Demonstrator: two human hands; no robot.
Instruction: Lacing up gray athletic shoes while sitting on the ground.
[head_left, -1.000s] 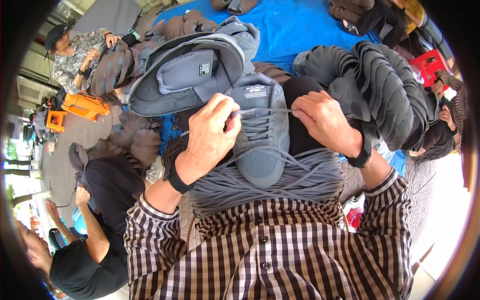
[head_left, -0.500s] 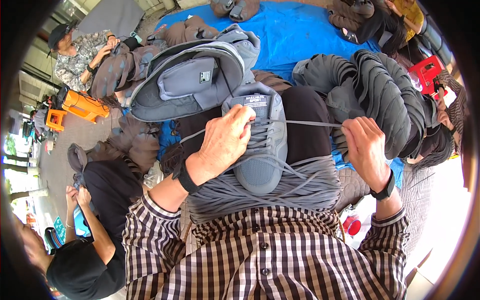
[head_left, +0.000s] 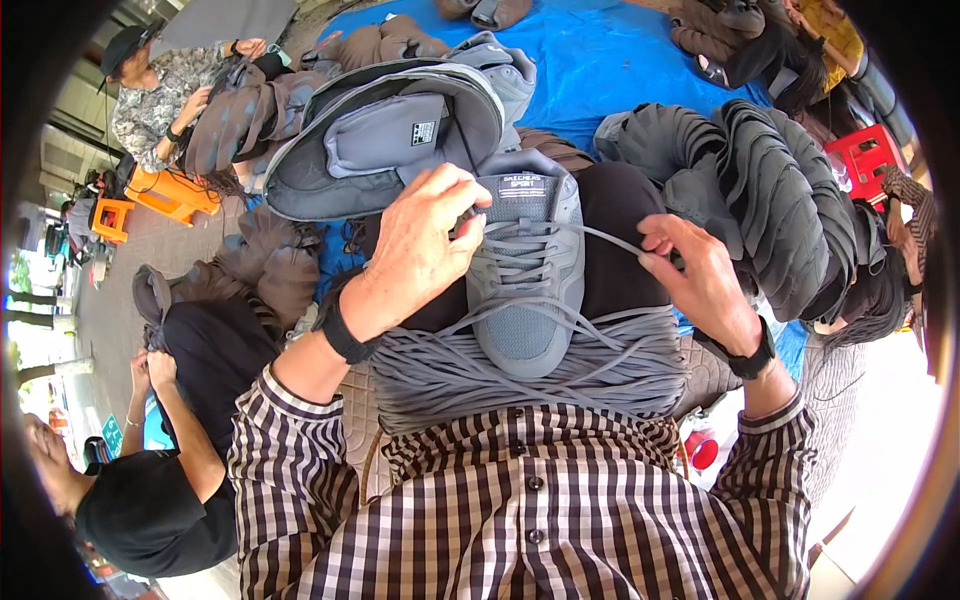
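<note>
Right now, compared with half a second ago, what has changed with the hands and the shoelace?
The right hand has come inward toward the grey sneaker, holding the grey shoelace; that lace, stretched straight before, now curves slackly. The left hand has moved left, from over the sneaker to its left edge; its grip is unclear. The sneaker keeps its place, toe over the bundle of grey laces.

The person's dark-trousered lap [head_left: 622, 265] is carrying a broad bundle of grey laces [head_left: 630, 355], and a grey sneaker [head_left: 525, 275] is resting there too, its toe lying over them. Beyond the knees a blue sheet [head_left: 600, 60] is covering the ground, with brown bundles [head_left: 500, 12] sitting near its far edge. Off left, orange stools [head_left: 172, 195] are standing on the grey floor [head_left: 112, 320].
</note>
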